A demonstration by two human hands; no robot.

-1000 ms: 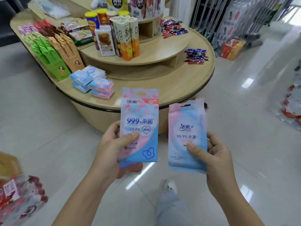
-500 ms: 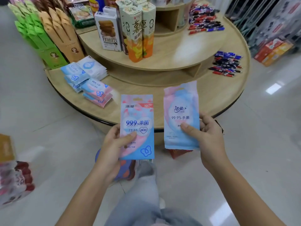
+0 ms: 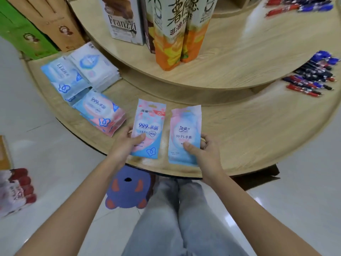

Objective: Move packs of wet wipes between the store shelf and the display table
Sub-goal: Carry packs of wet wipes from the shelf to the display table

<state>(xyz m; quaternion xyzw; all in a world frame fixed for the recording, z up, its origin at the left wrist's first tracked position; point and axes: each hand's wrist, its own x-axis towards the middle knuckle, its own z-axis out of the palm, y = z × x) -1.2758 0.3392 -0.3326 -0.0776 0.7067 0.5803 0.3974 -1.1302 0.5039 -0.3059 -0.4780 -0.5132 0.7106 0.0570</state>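
Because both packs are meant for the counter (image 3: 249, 137), we hold them low over its lower ring, near the front edge, one in each hand. Our left hand (image 3: 125, 145) pinches the left pack (image 3: 149, 130) by its lower half, thumb across the printed face and fingers tucked behind. Our right hand (image 3: 204, 152) holds the right pack (image 3: 185, 133) the same way, so each grip is closed on its own pack. The two sit side by side and slightly apart, faces turned up toward us, which we judge would let us lay them flat in a row beside the stacked packs (image 3: 100, 113) to the left. Whether they already touch the wood we cannot tell. Both are flat, soft pouches of glossy film in pink and blue, and they look limp enough to sag if held by a corner. The counter is pale wood grain with a dark rim, and its upper tier (image 3: 230, 58) carries tall cartons (image 3: 169, 34), rigid and square-edged.
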